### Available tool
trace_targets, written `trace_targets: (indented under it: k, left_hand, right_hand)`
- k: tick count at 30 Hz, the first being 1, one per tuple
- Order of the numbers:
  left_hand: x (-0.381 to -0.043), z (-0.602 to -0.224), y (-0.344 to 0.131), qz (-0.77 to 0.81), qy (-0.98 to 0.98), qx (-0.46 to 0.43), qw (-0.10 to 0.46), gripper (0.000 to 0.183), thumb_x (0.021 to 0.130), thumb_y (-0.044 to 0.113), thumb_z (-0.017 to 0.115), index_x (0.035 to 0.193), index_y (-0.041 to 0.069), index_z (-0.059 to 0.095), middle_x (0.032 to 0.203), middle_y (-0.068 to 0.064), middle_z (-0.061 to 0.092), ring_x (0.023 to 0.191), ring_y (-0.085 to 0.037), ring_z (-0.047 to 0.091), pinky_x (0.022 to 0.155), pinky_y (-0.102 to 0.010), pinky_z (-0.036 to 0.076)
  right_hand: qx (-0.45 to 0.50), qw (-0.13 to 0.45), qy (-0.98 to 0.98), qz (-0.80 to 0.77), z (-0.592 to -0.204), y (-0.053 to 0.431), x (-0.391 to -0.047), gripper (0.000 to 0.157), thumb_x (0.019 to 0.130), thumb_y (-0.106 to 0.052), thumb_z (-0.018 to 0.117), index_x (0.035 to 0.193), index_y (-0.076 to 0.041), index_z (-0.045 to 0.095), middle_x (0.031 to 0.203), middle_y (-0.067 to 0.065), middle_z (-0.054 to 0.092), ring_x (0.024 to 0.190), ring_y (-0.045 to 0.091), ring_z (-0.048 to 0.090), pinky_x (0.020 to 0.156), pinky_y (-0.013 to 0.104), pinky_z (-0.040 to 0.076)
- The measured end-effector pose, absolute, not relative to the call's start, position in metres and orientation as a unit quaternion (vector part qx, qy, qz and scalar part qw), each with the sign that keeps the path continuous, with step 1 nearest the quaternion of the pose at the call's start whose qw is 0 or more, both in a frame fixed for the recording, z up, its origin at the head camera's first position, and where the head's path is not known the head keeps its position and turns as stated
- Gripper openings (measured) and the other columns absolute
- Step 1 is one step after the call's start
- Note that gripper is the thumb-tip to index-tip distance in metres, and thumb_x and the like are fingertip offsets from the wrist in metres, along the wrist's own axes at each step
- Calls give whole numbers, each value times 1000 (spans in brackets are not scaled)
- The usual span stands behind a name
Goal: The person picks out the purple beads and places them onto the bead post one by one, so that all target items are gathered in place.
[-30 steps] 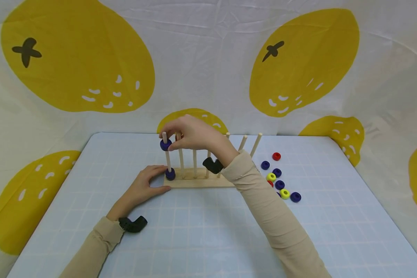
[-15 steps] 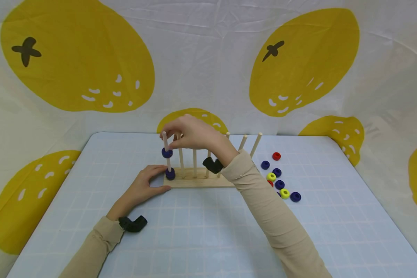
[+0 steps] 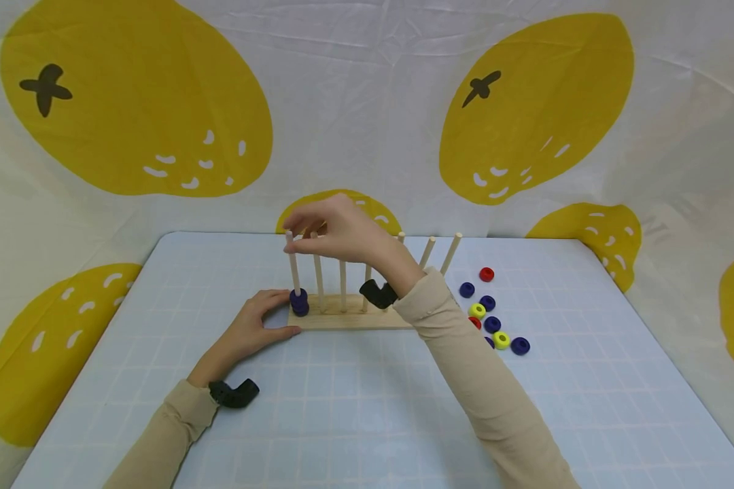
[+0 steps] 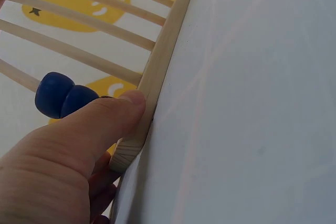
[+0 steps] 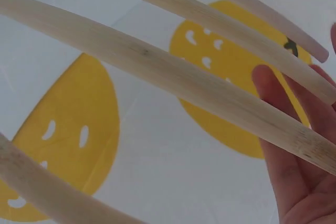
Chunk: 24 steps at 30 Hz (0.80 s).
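Note:
A wooden peg stand (image 3: 357, 321) with a row of upright pegs sits on the table. My left hand (image 3: 258, 326) grips its left end, thumb (image 4: 118, 111) on the front edge of the base and fingers behind. Blue beads (image 3: 299, 303) are stacked at the foot of the leftmost peg, close to that hand; the left wrist view shows the blue beads (image 4: 55, 95) pressed together. My right hand (image 3: 342, 231) is at the top of the leftmost peg (image 3: 293, 268), holding no bead, its fingers loosely bent. In the right wrist view its fingers (image 5: 281, 166) show behind the pegs.
Loose beads lie right of the stand: a red bead (image 3: 486, 274), several blue beads such as the blue bead (image 3: 520, 346), and yellow beads, one yellow bead (image 3: 501, 340) near the front. My right forearm (image 3: 483, 380) crosses over the stand's right part. A lemon-print cloth (image 3: 355, 102) hangs behind.
The blue bead at my right fingertips has slid down the leftmost peg onto the blue below it. My right hand has let it go and stays near the peg's top. The left hand stays put.

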<state>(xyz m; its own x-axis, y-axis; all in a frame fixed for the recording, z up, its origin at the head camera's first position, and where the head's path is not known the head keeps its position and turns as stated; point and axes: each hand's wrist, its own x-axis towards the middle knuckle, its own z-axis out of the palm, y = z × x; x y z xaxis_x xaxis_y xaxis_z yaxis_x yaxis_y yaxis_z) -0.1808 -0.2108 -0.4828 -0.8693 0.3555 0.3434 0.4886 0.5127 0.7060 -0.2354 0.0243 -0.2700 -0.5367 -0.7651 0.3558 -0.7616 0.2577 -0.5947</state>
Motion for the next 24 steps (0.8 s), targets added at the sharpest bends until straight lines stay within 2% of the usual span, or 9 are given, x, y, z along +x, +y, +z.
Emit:
trace_targets:
  k: [4, 7, 12, 20, 24]
  left_hand:
    - [-181, -482, -211, -432, -865, -245, 76, 63, 74, 17, 89, 129, 2, 64, 130, -15, 61, 124, -35, 50, 104, -55, 37]
    - [-181, -482, -211, -432, -863, -249, 79, 63, 74, 17, 89, 129, 2, 64, 129, -16, 61, 124, -35, 51, 104, -56, 38]
    - [-181, -482, -211, -430, -864, -249, 80, 63, 73, 17, 89, 129, 2, 64, 129, -16, 61, 123, -35, 51, 104, -55, 38]
    - [-181, -482, -211, -430, -866, -243, 77, 64, 73, 17, 89, 130, 2, 64, 130, -16, 61, 123, -35, 51, 105, -56, 37]
    - [-180, -483, -212, -426, -870, -237, 74, 63, 74, 18, 89, 130, 3, 64, 130, -15, 60, 124, -34, 51, 105, -55, 37]
  right_hand:
    - [-484, -51, 743, -459, -274, 26, -237, 20, 85, -11, 79, 102, -2, 73, 90, 3, 74, 80, 8, 68, 76, 25, 56]
    - [-486, -79, 719, -491, -274, 28, -237, 21, 83, -7, 80, 102, 0, 73, 92, 6, 74, 83, 9, 68, 78, 28, 56]
    - [-474, -87, 706, -519, -271, 34, -231, 24, 83, -6, 80, 105, 0, 73, 100, 9, 73, 90, 12, 67, 84, 35, 56]
    - [-439, -105, 723, -523, -270, 53, -217, 29, 88, -5, 74, 116, 2, 69, 116, 11, 69, 104, 20, 65, 95, 30, 51]
    - [-445, -123, 723, -514, -274, 63, -209, 28, 90, -2, 72, 117, 3, 68, 117, 13, 68, 106, 21, 64, 95, 34, 52]
